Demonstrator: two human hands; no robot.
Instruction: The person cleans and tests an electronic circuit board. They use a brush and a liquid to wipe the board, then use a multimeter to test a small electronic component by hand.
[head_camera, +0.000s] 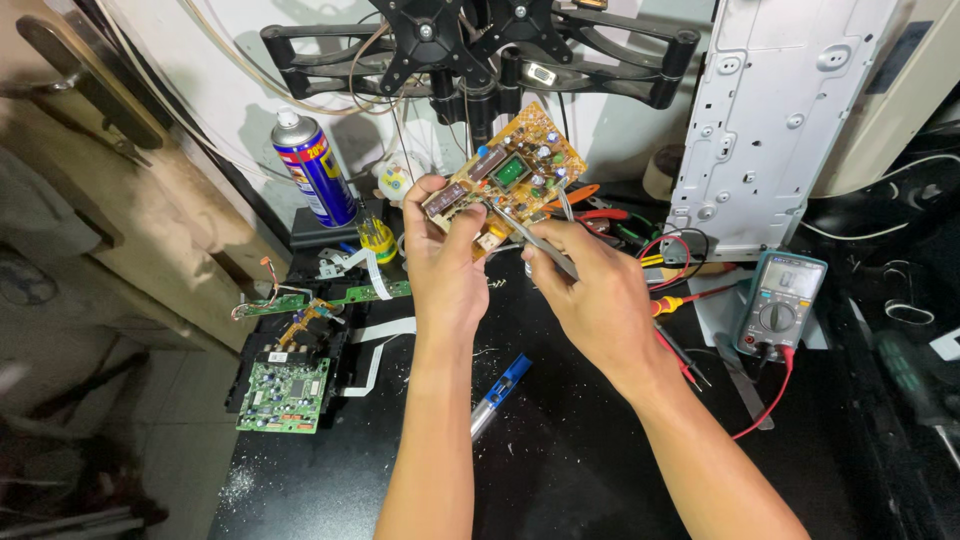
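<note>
My left hand (443, 262) grips the lower left edge of a tan circuit board (518, 165) and holds it up above the black workbench (560, 450). The board carries a green component and several small parts. My right hand (592, 285) pinches metal tweezers (528, 232), whose tips touch the board's lower middle. Both forearms reach in from the bottom of the view.
A green multimeter (781, 300) with red leads lies at the right. A blue spray can (314, 168) stands at the back left. Green circuit boards (286, 392) and white ribbon cables lie at the left. A blue-handled tool (499, 393) lies between my arms. A white metal chassis (770, 110) stands behind.
</note>
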